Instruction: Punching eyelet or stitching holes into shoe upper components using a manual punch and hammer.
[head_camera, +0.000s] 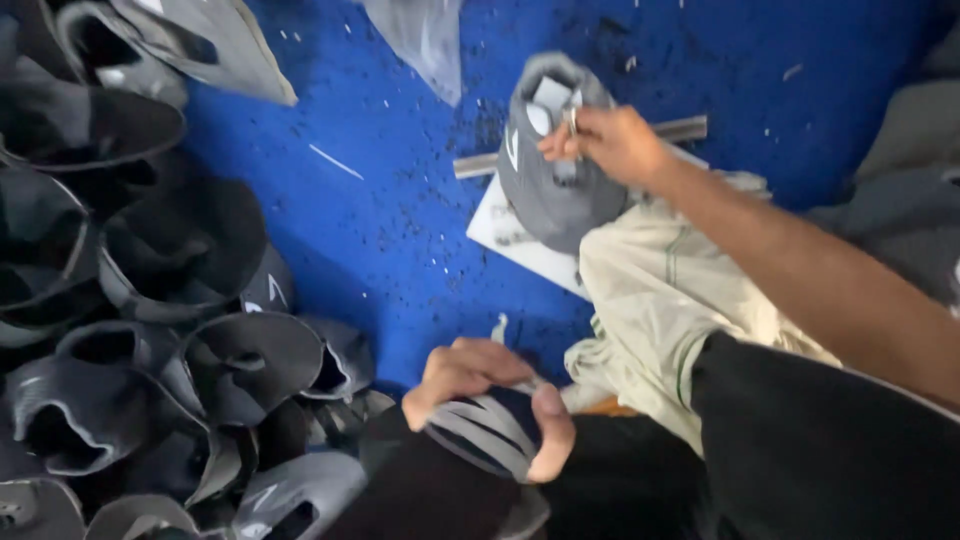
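Right hand (612, 142) pinched on grey shoe upper (556, 170) at blue floor's (400, 230) far edge, long axis pointing away; left hand (490, 400) clamped on striped upper (485, 432) nearer.

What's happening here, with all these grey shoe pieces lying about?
A person sits over a blue floor handling shoe uppers. The right hand pinches a small metal tool against a grey shoe upper resting by a metal bar and a white sheet. The left hand grips a dark upper with pale stripes. A pile of uppers lies to the left.
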